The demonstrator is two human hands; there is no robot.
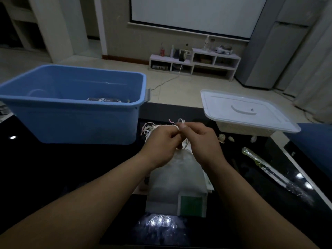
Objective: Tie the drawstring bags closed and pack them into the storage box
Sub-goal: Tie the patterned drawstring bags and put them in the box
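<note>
On the table [71,168], between box [71,105] and lidded basket [251,115], both hands' [161,141] [199,139] grips pinch the bag's [176,177] cord [180,121], mid-knot; packing remains, though something already lies inside the box.

The worktop [71,168] is glossy black with a pale edge on the right, and lamp glare shows in its surface. A blue plastic storage box [71,112] stands at its far left. A white lidded basket [248,112] sits at the far right, overhanging the back edge. Between them lies a tangle of pale cords [150,129]. A translucent white drawstring bag [176,177] lies at the middle front, over a green-and-white packet [192,203]. A clear cellophane sleeve [269,169] lies slantwise on the right, with small pale scraps [222,137] just in front of the basket.
</note>
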